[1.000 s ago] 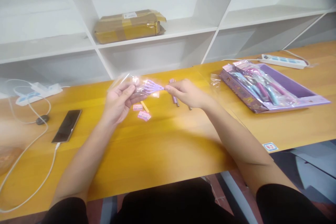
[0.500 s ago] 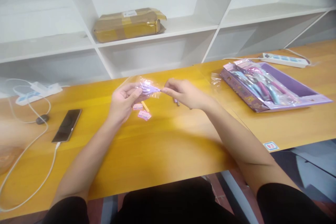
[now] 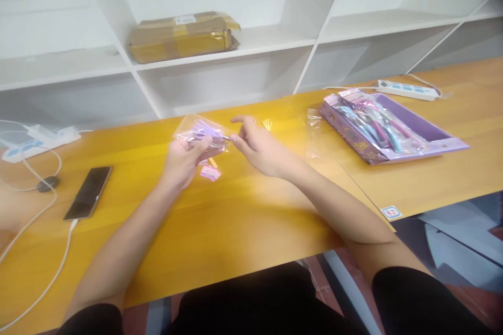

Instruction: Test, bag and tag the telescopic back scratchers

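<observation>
Held above the worktop [image 3: 236, 220] centre, the left hand [image 3: 184, 159] grips a clear bag [image 3: 198, 131] of purple pens while the right hand [image 3: 255, 149], at its 3 o'clock, pinches one pen's tip; slippery film could slide free.

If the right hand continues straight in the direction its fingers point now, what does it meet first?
Probably the clear bag with the purple item, held by the left hand. The right hand points left, its fingertips already at the bag's open end; whether they touch is unclear.
</observation>
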`<act>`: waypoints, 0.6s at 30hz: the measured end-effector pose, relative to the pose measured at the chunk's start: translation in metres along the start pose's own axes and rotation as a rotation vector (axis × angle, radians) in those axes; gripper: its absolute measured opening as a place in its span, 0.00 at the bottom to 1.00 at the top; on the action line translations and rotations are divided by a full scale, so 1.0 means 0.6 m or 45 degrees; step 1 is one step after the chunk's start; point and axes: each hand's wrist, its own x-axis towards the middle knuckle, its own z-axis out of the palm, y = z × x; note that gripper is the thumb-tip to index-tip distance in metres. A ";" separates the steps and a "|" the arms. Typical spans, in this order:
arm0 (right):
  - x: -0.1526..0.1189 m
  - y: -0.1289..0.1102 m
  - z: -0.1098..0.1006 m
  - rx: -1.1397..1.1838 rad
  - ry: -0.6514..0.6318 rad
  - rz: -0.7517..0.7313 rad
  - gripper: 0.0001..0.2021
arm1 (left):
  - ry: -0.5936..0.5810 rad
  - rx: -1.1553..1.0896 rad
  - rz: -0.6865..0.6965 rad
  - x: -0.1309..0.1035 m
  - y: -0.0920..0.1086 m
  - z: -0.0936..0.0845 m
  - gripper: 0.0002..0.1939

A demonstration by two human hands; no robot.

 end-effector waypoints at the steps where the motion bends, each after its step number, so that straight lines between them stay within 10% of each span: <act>1: -0.001 -0.001 0.002 0.006 -0.011 0.002 0.24 | -0.018 0.011 -0.010 0.000 -0.001 -0.001 0.26; 6: -0.002 -0.004 0.015 0.096 -0.070 -0.001 0.26 | -0.087 0.027 -0.040 -0.001 -0.002 -0.005 0.26; 18: 0.013 0.014 0.004 0.075 -0.222 -0.031 0.18 | 0.340 0.034 0.362 0.032 0.062 -0.084 0.18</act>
